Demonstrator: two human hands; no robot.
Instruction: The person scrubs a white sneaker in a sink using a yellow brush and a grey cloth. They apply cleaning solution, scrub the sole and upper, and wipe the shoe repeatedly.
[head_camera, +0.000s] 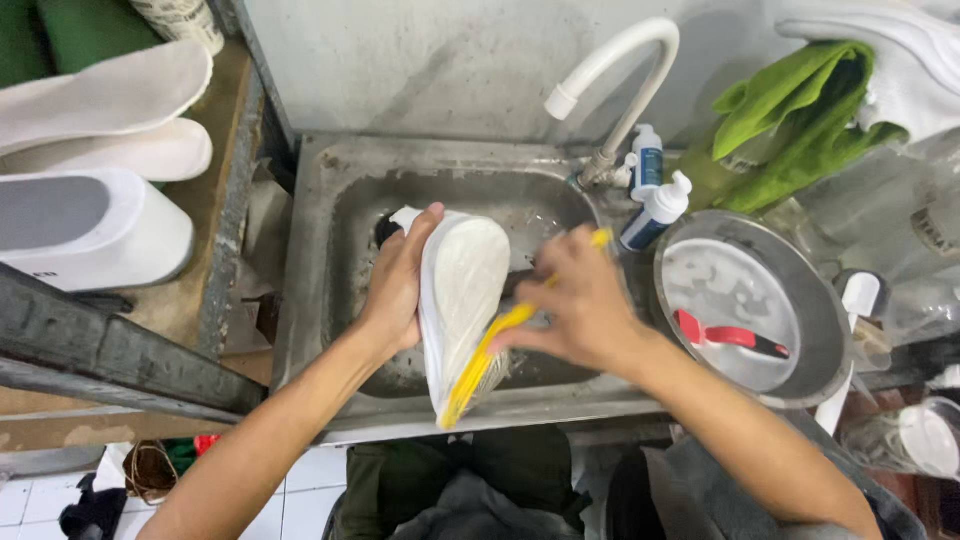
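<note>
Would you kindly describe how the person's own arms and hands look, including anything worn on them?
Both forearms are bare up to the frame's edge: no sleeves show. The left hand and the right hand wear no gloves, and no rings, watch or bands are visible. Fingernails look short; finer marks are too blurred to tell.

The left hand (395, 285) is gripping a white shoe (462, 290), sole upward, over the steel sink (320, 250). The right hand (580, 300) is holding a yellow brush (480, 365), its bristles touching the sole. A red-handled tool (730, 335) is lying in the metal basin (830, 340) beside the sink.
</note>
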